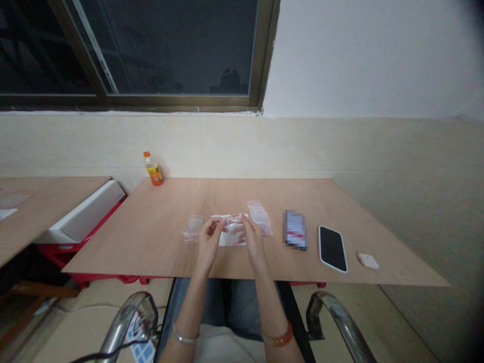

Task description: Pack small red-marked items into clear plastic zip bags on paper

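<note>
Between my two hands a small clear plastic zip bag [234,220] with a reddish strip along its top is stretched out. My left hand [210,235] pinches its left end, and my right hand [252,235] pinches the right end. Below the bag a white sheet [227,240] lies on the table, with small pinkish bits on it too small to name. To the left of my left hand rests a loose pile of clear plastic bags [192,227]. Beyond my right hand, a fanned row of similar clear bags [260,217] lies on the wood.
On the right of the wooden table [151,252] lie a phone with a lit, blurred screen [295,229], a dark-screened phone [333,249] and a white rounded case [367,260]. An orange-capped bottle [154,171] stands at the back left. Metal armrests [340,322] flank me.
</note>
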### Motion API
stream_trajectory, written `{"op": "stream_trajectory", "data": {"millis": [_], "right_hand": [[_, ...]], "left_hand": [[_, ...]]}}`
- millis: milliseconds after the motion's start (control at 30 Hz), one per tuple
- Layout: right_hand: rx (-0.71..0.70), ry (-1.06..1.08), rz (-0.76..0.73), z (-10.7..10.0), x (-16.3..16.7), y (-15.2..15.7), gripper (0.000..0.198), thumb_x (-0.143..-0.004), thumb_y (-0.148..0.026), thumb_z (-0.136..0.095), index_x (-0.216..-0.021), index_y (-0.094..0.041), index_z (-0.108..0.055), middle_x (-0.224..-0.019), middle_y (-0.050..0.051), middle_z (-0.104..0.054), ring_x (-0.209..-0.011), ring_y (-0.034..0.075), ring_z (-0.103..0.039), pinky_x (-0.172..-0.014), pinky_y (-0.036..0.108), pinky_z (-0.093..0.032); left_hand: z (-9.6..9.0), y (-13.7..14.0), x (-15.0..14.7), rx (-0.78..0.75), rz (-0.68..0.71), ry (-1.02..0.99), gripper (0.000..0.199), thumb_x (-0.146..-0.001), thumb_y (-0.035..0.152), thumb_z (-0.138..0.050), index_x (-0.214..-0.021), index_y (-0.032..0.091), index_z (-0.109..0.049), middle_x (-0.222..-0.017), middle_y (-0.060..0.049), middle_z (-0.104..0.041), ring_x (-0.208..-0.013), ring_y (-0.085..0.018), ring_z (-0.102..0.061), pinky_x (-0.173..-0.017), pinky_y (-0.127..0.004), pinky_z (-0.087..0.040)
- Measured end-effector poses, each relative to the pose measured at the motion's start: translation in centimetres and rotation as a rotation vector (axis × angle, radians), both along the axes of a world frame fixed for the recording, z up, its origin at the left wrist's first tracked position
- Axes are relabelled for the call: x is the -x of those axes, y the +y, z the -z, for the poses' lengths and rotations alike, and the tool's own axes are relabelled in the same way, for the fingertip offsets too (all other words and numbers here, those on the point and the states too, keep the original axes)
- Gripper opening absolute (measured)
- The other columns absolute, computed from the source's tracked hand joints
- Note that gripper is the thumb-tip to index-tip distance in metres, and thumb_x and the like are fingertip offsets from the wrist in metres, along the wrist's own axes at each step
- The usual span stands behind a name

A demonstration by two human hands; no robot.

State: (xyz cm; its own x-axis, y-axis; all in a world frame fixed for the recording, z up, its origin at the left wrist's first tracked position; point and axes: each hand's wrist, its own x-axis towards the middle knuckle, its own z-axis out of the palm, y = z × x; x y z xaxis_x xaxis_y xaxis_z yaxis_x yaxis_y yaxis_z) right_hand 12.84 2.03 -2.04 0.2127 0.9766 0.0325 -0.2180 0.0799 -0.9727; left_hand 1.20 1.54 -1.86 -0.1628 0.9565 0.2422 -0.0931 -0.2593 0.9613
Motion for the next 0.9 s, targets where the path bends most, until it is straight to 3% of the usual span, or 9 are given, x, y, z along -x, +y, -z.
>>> {"op": "stream_trajectory", "data": {"millis": [133, 267, 367, 467, 600, 667, 900], "right_hand": [[0.014, -0.036, 0.018, 1.6, -2.4, 1.1, 0.044, -0.074, -0.057, -0.053, -0.071, -0.015, -0.063, -0.057, 0.003, -0.061, -0.047, 0.012, -0.052, -0.039, 0.019, -0.036], [-0.004, -0.15, 0.028, 3.5, -5.2, 2.1, 0.04, -0.072, -0.054, -0.056, -0.062, -0.015, -0.06, -0.054, 0.001, -0.058, -0.046, 0.012, -0.05, -0.042, 0.021, -0.036], [-0.031, -0.158, 0.043, 5.1, -7.0, 2.6, 0.032, -0.069, -0.045, -0.061, -0.079, -0.015, -0.063, -0.065, 0.003, -0.063, -0.054, 0.015, -0.055, -0.05, 0.024, -0.043], [-0.033, -0.194, 0.181, 7.1, -8.3, 3.1, 0.048, -0.065, -0.036, -0.062, -0.107, -0.013, -0.057, -0.074, 0.005, -0.066, -0.062, 0.019, -0.058, -0.056, 0.029, -0.047], [0.007, -0.475, 0.481, 9.7, -9.4, 3.9, 0.058, -0.067, -0.029, -0.052, -0.12, -0.005, -0.052, -0.084, 0.012, -0.066, -0.07, 0.023, -0.059, -0.066, 0.036, -0.048], [0.034, -0.589, 0.556, 10.8, -9.8, 4.5, 0.059, -0.069, -0.026, -0.047, -0.123, -0.002, -0.051, -0.086, 0.015, -0.066, -0.073, 0.024, -0.059, -0.07, 0.038, -0.047], [-0.011, -0.686, 0.517, 11.6, -9.7, 6.5, 0.055, -0.072, -0.022, -0.042, -0.124, -0.005, -0.051, -0.099, 0.016, -0.065, -0.082, 0.025, -0.06, -0.075, 0.036, -0.046]], "left_hand": [[2.0, 0.6, -1.7, 0.083, 0.133, -0.065, 0.027, -0.071, 0.03, -0.067, -0.093, 0.016, -0.062, -0.072, -0.001, -0.066, -0.065, -0.012, -0.061, -0.064, -0.022, -0.047], [4.8, 1.8, -3.7, 0.117, 0.196, -0.013, 0.015, -0.066, 0.026, -0.069, -0.071, 0.014, -0.062, -0.062, -0.001, -0.063, -0.059, -0.012, -0.059, -0.06, -0.022, -0.046], [6.6, 3.1, -5.5, 0.147, 0.179, 0.053, 0.012, -0.066, 0.024, -0.065, -0.071, 0.013, -0.062, -0.062, -0.002, -0.064, -0.057, -0.012, -0.059, -0.058, -0.024, -0.047], [7.9, 4.4, -7.5, 0.153, 0.178, 0.099, 0.007, -0.068, 0.02, -0.061, -0.072, 0.014, -0.061, -0.063, -0.002, -0.064, -0.059, -0.013, -0.06, -0.059, -0.024, -0.047], [9.0, 5.7, -9.8, 0.149, 0.206, 0.207, 0.006, -0.066, 0.009, -0.057, -0.069, 0.014, -0.058, -0.061, -0.001, -0.062, -0.059, -0.012, -0.058, -0.058, -0.022, -0.045], [9.4, 6.2, -10.6, 0.149, 0.222, 0.264, 0.01, -0.065, 0.005, -0.057, -0.069, 0.014, -0.057, -0.064, -0.001, -0.063, -0.061, -0.012, -0.058, -0.061, -0.023, -0.045], [9.8, 7.7, -10.9, 0.142, 0.218, 0.421, 0.018, -0.068, 0.006, -0.058, -0.084, 0.016, -0.056, -0.079, -0.004, -0.066, -0.072, -0.016, -0.06, -0.07, -0.028, -0.046]]}}
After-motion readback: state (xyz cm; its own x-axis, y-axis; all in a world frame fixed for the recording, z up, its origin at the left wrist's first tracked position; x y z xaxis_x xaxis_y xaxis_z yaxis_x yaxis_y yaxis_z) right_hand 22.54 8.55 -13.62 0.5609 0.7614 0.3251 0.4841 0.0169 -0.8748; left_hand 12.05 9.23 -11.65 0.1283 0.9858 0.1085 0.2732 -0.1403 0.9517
